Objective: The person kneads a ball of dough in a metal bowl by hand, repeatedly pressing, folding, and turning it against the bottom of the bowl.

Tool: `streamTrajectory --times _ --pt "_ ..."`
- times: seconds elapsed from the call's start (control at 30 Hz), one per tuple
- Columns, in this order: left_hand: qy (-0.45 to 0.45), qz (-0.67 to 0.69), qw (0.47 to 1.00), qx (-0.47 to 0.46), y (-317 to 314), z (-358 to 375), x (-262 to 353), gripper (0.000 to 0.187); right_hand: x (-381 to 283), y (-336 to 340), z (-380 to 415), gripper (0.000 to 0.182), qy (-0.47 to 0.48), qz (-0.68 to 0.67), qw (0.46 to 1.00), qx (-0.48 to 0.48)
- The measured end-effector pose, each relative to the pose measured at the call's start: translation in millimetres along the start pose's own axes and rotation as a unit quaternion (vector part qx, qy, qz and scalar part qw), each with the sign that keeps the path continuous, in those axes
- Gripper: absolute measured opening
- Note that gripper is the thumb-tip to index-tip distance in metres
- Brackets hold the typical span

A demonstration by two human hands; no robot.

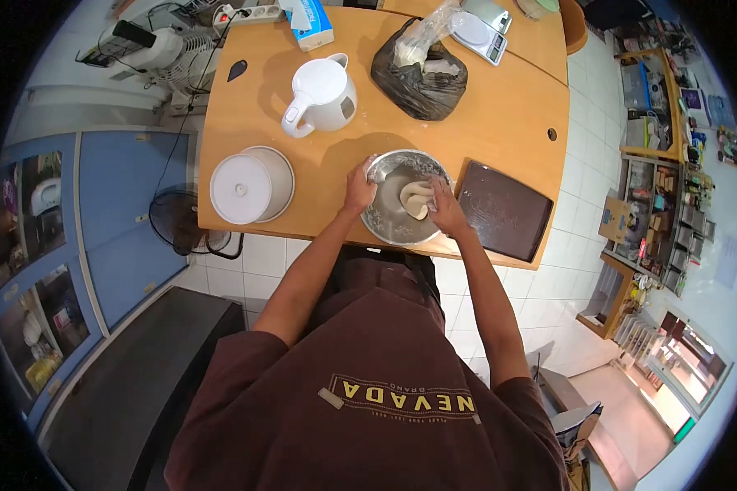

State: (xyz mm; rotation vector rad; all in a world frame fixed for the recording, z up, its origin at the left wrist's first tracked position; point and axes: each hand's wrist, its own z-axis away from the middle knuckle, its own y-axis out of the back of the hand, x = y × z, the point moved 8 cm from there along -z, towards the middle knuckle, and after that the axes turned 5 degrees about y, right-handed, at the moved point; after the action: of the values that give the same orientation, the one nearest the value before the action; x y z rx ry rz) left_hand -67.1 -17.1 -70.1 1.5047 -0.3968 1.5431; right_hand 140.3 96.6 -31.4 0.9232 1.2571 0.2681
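Observation:
A round metal bowl (389, 227) stands at the table's front edge, its inner wall smeared with flour. Inside it, toward the right, lies a folded lump of pale dough (416, 199). My left hand (360, 188) grips the bowl's left rim with fingers closed round it. On the right side of the bowl, my right hand (445, 208) has its fingers bent together on the edge of the dough. A dark rectangular tray (504, 211) lies flat just right of the bowl.
On the wooden table (327, 172) are a white lidded container (241, 188), a white kettle (323, 94), a black plastic bag (426, 90) holding a clear bag, a kitchen scale (479, 37) and a tissue box (311, 24). A fan (176, 221) stands left of the table.

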Motion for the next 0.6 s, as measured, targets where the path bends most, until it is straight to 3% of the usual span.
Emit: streamTrajectory --times 0.13,0.23,0.33,0.43,0.6 --pt "-0.015 -0.025 1.000 -0.007 -4.5 2.2 -1.7 0.061 -17.2 0.4 -4.0 0.063 -0.023 0.010 0.996 -0.084" --pt "-0.055 -0.009 0.998 0.003 -4.2 6.7 1.6 0.059 -39.0 -1.0 -6.6 0.062 -0.032 0.005 0.998 -0.060" --pt "-0.044 0.002 0.999 -0.004 -1.9 8.1 7.9 0.057 -47.0 -11.5 -5.3 0.072 -0.148 -0.021 0.976 -0.156" --pt "-0.013 0.017 1.000 -0.007 4.1 10.0 23.7 0.061 -58.0 -23.1 3.7 0.080 0.004 0.187 0.973 -0.137" --pt "-0.041 -0.002 0.999 0.018 1.6 10.2 20.2 0.056 -56.6 -37.1 34.3 0.080 -0.012 0.214 0.967 -0.137"
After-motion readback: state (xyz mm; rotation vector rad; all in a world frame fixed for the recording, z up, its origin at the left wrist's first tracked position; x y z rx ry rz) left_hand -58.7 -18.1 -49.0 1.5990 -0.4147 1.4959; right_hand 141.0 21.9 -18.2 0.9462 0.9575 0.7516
